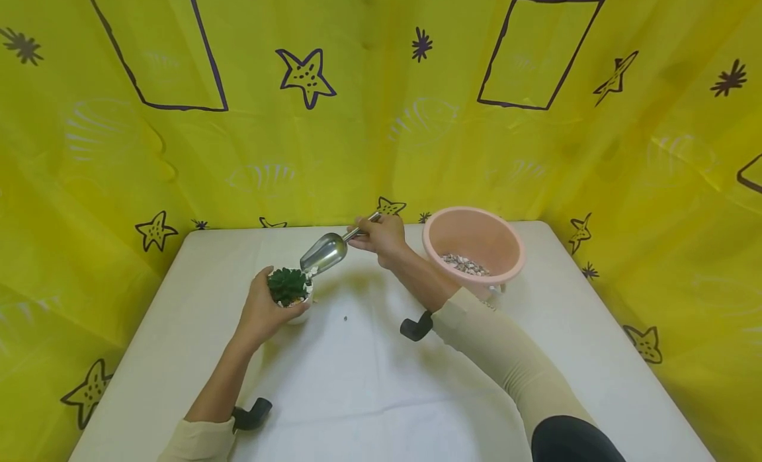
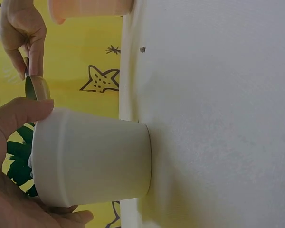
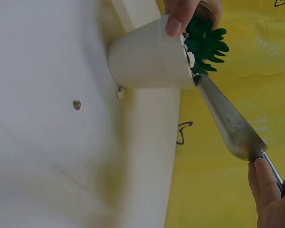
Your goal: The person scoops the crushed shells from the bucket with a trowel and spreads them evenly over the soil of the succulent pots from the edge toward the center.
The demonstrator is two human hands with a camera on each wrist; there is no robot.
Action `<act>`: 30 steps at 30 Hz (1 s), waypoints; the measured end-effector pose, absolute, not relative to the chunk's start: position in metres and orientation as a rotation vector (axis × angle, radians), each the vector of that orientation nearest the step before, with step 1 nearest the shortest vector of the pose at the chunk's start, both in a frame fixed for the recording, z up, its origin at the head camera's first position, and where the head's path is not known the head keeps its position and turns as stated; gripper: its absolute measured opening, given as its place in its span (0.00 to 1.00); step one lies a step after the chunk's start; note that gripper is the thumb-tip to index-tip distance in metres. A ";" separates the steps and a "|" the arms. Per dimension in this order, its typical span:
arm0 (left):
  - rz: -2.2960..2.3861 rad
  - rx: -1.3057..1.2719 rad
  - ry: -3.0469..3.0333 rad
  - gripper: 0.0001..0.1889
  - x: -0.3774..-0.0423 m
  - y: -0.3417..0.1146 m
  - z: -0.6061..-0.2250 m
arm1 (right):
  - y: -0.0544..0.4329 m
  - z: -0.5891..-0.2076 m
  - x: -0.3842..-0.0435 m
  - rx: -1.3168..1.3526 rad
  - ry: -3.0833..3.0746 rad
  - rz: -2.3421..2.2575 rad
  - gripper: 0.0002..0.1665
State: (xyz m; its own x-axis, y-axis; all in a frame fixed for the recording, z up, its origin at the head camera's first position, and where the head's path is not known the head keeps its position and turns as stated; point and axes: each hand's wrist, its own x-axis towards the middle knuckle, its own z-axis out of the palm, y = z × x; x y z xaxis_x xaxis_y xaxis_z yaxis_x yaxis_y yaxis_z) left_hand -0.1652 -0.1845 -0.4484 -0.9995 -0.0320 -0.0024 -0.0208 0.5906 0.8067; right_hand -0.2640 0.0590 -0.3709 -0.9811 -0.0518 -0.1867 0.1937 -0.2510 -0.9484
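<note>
A green succulent [image 1: 288, 286] sits in a white pot [image 2: 95, 159] standing on the table, with pale stones [image 3: 190, 59] around it at the rim. My left hand [image 1: 266, 308] grips the pot by its rim, thumb on the near side and fingers around the far side. In my right hand [image 1: 383, 237] is the handle of a metal scoop [image 1: 325, 253], pinched between thumb and fingers. The scoop tilts down to the left, its lip right at the pot's rim beside the plant, as the right wrist view also shows.
A pink basin [image 1: 473, 240] with gravel [image 1: 465, 265] in its bottom stands at the back right, behind my right forearm. One small stone [image 3: 77, 104] lies on the white table [image 1: 357, 382], another pale stone [image 3: 120, 92] beside the pot. A yellow patterned curtain [image 1: 369, 138] hangs behind.
</note>
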 end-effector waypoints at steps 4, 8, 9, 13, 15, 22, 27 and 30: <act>-1.419 0.065 -2.796 0.60 -0.165 -0.184 -0.446 | 0.059 -0.371 -0.265 0.165 1.805 -2.362 0.07; -1.427 0.114 -2.770 0.58 -0.164 -0.183 -0.445 | 0.059 -0.371 -0.264 0.167 1.807 -2.359 0.07; -1.432 0.117 -2.763 0.57 -0.164 -0.183 -0.445 | 0.059 -0.371 -0.264 0.168 1.809 -2.357 0.07; -1.464 0.091 -2.752 0.54 -0.165 -0.184 -0.446 | 0.059 -0.371 -0.265 0.164 1.812 -2.354 0.07; -1.475 0.075 -2.752 0.55 -0.165 -0.185 -0.446 | 0.059 -0.371 -0.265 0.164 1.813 -2.349 0.07; -1.463 0.101 -2.737 0.55 -0.165 -0.184 -0.447 | 0.059 -0.372 -0.264 0.168 1.827 -2.342 0.07; -1.474 0.077 -2.751 0.53 -0.165 -0.185 -0.446 | 0.059 -0.371 -0.263 0.161 1.833 -2.337 0.07; -1.470 0.079 -2.763 0.56 -0.166 -0.184 -0.446 | 0.059 -0.370 -0.263 0.169 1.837 -2.334 0.07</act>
